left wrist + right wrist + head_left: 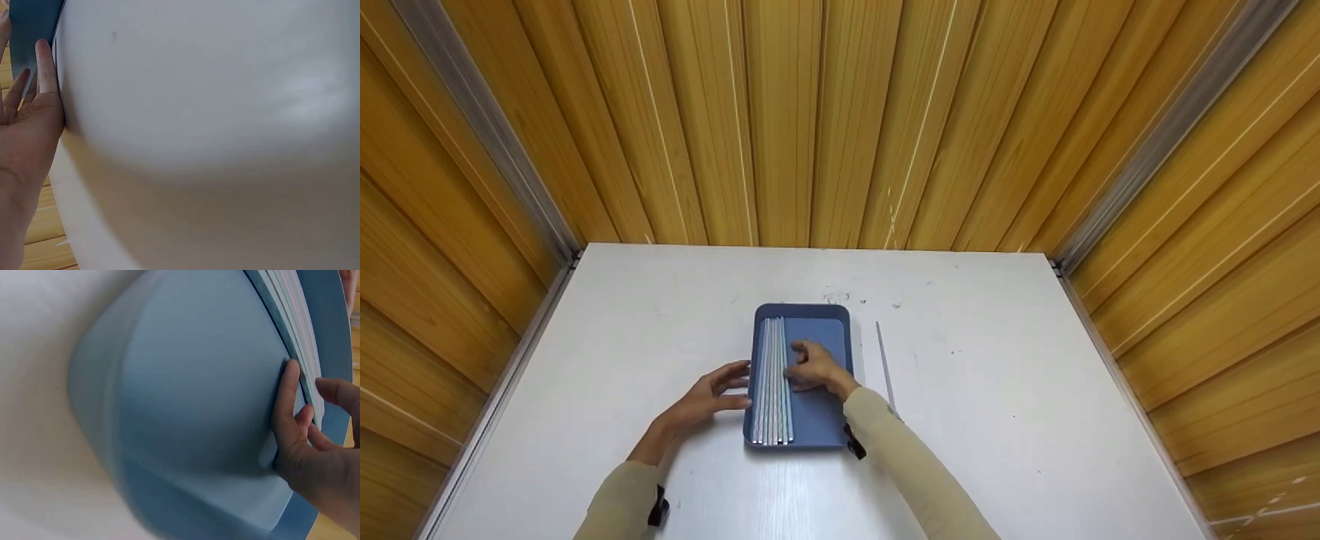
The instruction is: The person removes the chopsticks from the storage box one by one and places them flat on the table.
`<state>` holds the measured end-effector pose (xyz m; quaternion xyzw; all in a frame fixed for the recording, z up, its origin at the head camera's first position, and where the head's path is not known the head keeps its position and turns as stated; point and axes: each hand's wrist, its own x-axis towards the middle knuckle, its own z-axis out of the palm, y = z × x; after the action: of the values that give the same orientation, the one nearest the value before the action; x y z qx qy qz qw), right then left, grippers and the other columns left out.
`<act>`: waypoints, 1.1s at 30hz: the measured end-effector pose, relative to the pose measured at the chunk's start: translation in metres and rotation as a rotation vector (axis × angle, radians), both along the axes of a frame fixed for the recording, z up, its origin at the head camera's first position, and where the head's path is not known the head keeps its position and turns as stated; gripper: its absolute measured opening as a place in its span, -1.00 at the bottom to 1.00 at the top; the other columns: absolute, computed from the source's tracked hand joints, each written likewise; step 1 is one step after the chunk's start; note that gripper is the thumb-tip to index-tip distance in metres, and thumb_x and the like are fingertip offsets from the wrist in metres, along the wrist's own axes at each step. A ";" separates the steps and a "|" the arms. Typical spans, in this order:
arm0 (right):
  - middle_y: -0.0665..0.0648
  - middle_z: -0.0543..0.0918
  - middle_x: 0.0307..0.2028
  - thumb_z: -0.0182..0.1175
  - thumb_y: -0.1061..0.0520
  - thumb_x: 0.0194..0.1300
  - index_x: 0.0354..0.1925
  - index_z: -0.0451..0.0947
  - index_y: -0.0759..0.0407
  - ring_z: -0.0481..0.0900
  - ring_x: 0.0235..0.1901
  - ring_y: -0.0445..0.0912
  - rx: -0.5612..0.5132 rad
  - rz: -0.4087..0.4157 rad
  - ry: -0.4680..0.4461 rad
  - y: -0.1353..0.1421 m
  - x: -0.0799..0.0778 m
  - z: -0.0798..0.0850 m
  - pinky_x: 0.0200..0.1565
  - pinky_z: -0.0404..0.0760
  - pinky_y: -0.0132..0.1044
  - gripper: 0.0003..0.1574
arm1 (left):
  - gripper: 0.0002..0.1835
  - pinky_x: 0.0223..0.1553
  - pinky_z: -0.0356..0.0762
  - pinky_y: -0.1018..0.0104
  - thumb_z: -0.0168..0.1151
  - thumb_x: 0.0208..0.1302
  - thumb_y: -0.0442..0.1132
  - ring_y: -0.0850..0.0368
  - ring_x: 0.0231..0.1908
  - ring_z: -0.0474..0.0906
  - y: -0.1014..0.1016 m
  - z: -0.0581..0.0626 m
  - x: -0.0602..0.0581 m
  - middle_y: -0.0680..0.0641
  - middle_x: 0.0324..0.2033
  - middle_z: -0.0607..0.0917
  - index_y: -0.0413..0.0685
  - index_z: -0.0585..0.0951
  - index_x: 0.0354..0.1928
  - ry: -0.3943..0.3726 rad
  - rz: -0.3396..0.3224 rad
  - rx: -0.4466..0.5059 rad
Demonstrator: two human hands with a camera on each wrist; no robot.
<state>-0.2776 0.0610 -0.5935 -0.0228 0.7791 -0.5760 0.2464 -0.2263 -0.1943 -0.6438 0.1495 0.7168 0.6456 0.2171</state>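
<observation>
A blue rectangular tray [821, 420] stands on the white table, with a row of long thin pale sticks [772, 382] lying lengthwise along its left side. My left hand [705, 397] is at the tray's left wall, thumb and fingers spread apart and tips right at the rim. In the left wrist view, the same hand [34, 129] has its fingers extended beside the blue wall. Reaching inside the tray, my right hand [814, 367] has its fingertips against the row's right edge. One finger lies along the outermost stick in the right wrist view, while the thumb [337, 391] overlaps the row.
A single thin stick [884, 364] lies on the table [975, 375] to the right of the tray, partly behind the right sleeve [907, 457]. Yellow wood-look panels [780, 120] close off the back and both sides. Small dark marks dot the tabletop.
</observation>
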 end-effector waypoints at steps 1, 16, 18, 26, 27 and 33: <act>0.14 0.38 -0.19 0.35 0.47 0.15 0.42 0.30 0.42 0.61 -0.23 -0.01 0.017 0.004 0.022 -0.001 0.000 -0.001 -0.17 0.80 -0.05 -0.12 | -0.14 0.37 0.44 0.08 0.36 0.36 -0.27 -0.28 0.45 0.29 0.000 0.000 0.000 -0.34 0.51 0.26 -0.18 0.14 0.58 -0.001 -0.001 0.002; 0.23 0.46 -0.17 0.32 0.57 0.15 0.46 0.30 0.32 0.58 -0.44 -0.09 0.143 0.064 0.021 0.005 0.000 0.015 -0.16 0.79 0.00 -0.07 | -0.15 0.37 0.44 0.07 0.36 0.35 -0.26 -0.26 0.44 0.31 0.004 0.002 0.000 -0.34 0.51 0.26 -0.19 0.15 0.58 -0.006 0.007 -0.006; 0.22 0.46 -0.22 0.30 0.58 0.16 0.47 0.30 0.29 0.56 -0.44 -0.08 0.155 0.066 -0.002 0.008 0.000 0.017 -0.15 0.79 0.03 -0.06 | -0.15 0.39 0.43 0.02 0.37 0.35 -0.25 -0.26 0.44 0.32 0.006 0.002 0.001 -0.32 0.51 0.27 -0.18 0.16 0.57 -0.007 0.009 -0.015; 0.26 0.56 -0.25 0.35 0.50 0.16 0.48 0.29 0.20 0.61 -0.47 -0.03 0.229 0.102 -0.019 0.014 -0.003 0.019 -0.19 0.80 0.02 -0.03 | -0.15 0.45 0.32 -0.11 0.40 0.33 -0.24 -0.24 0.44 0.33 0.004 0.002 0.003 -0.30 0.50 0.31 -0.16 0.19 0.56 -0.007 0.038 -0.048; 0.31 0.57 -0.14 0.38 0.48 0.15 0.49 0.28 0.21 0.66 -0.44 0.02 0.241 0.109 -0.006 0.014 -0.003 0.019 -0.20 0.80 0.01 -0.01 | -0.15 0.44 0.32 -0.12 0.39 0.33 -0.25 -0.25 0.44 0.32 0.003 0.002 0.003 -0.31 0.50 0.30 -0.17 0.19 0.56 -0.005 0.035 -0.043; 0.51 0.39 0.28 0.40 0.52 0.08 0.51 0.23 0.25 0.77 -0.22 0.30 0.282 0.144 0.046 0.011 -0.004 0.019 -0.24 0.80 -0.02 0.08 | -0.15 0.40 0.40 0.01 0.38 0.34 -0.25 -0.28 0.44 0.31 0.000 0.001 0.000 -0.34 0.50 0.28 -0.20 0.18 0.56 0.015 0.009 -0.023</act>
<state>-0.2812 0.0724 -0.5750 -0.0570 0.8540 -0.4411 0.2700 -0.2262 -0.1941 -0.6429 0.1485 0.7263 0.6373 0.2105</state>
